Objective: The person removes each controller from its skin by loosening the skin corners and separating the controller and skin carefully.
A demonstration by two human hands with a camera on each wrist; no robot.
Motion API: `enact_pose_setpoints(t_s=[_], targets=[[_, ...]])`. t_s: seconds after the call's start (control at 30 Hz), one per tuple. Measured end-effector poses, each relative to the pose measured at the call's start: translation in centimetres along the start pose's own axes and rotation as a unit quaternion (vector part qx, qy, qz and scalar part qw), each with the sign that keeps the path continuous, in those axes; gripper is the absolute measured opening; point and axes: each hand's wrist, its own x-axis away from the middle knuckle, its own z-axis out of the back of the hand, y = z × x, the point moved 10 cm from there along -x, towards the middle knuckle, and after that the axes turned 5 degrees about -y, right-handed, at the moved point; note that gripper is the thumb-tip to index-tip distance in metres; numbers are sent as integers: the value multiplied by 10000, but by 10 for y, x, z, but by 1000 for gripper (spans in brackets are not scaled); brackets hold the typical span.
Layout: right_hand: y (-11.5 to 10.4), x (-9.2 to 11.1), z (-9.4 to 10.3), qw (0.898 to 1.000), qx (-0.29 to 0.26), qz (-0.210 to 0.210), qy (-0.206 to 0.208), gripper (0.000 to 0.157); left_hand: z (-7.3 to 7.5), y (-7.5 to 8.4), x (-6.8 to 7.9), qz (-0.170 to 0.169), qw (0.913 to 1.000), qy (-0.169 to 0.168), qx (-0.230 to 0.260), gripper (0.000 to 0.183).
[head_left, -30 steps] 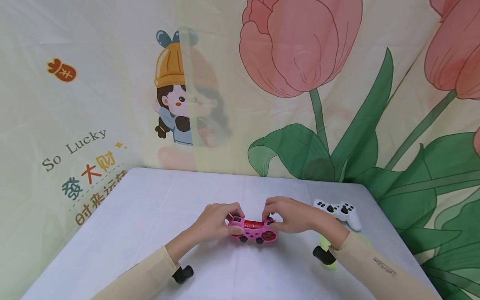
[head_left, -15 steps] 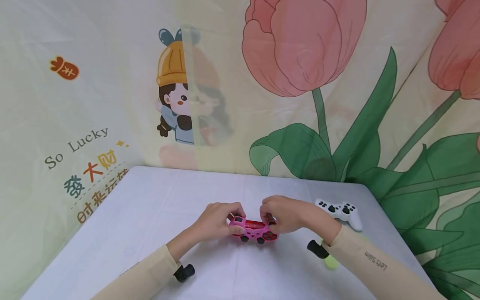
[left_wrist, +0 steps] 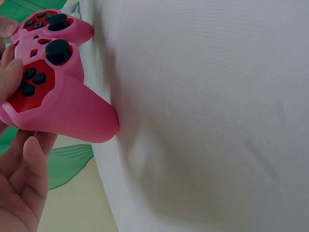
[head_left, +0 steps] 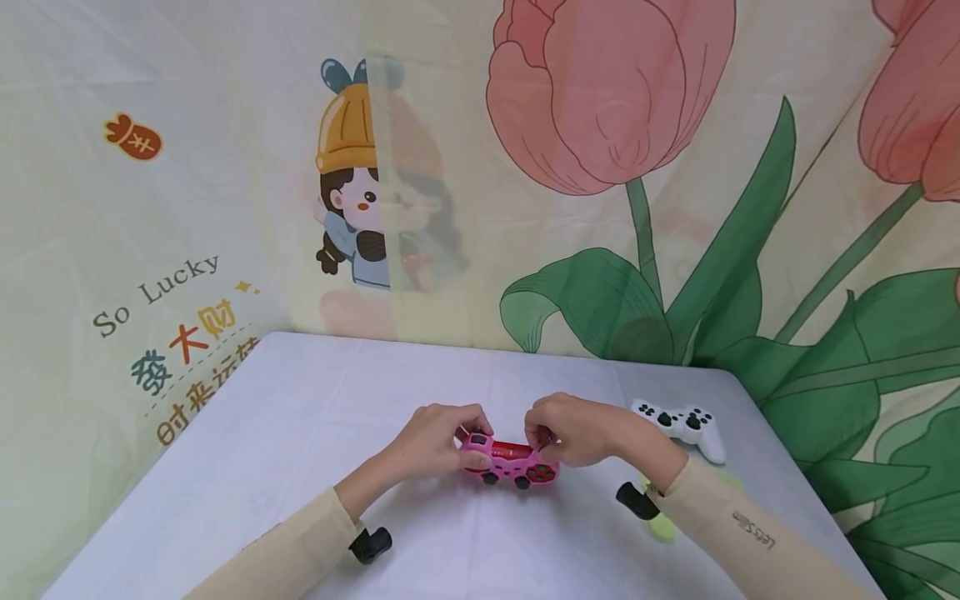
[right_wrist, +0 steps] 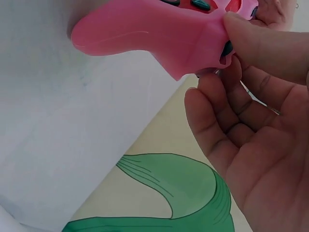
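Note:
A red game controller (head_left: 512,451) in a pink silicone cover (left_wrist: 77,106) is held at the middle of the table, its shoulder-button edge tilted up in the head view. My left hand (head_left: 431,440) grips one end, thumb on the face near the direction buttons in the left wrist view. At the other end, my right hand (head_left: 576,430) pinches the cover's edge between thumb and fingers beside the dark shoulder button (right_wrist: 226,50). In both wrist views the pink handle tips reach down close to the white tabletop.
A white game controller (head_left: 693,427) lies at the back right of the white-covered table (head_left: 300,408). Under my right forearm a yellow-green object (head_left: 662,527) is partly hidden. Black wrist devices (head_left: 636,501) stick out from both sleeves. A printed cloth (head_left: 450,317) hangs behind the table.
My right fingers shifted inward along the cover's edge, then slightly back. The right wrist turned a little and moved left. My left hand keeps its grip, and the pink-covered controller stays nearly in place.

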Motion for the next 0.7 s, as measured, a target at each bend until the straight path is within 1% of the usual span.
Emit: enact_pose_setpoints(t_s=[0.1, 0.2, 0.3, 0.4, 0.53, 0.63, 0.7], targets=[[3, 1, -1, 9998, -139, 153, 32, 15, -1, 0, 0, 7, 10000, -39, 4, 31], [6, 5, -1, 9986, -404, 328, 76, 13, -3, 1, 0, -16, 10000, -65, -40, 31], [8, 9, 2, 9976, -510, 434, 159, 13, -3, 2, 0, -46, 10000, -34, -51, 31], [8, 9, 5, 9982, -367, 420, 233, 16, -2, 3, 0, -44, 10000, 3, -46, 31], [5, 9, 9, 9985, -84, 401, 352, 15, -1, 2, -1, -18, 10000, 26, -27, 30], [4, 11, 12, 9978, -50, 438, 503, 13, 0, 1, -1, 26, 10000, 29, 10, 30], [7, 12, 12, 9976, -97, 390, 561, 12, 0, 1, -2, 37, 10000, 14, 7, 30]])
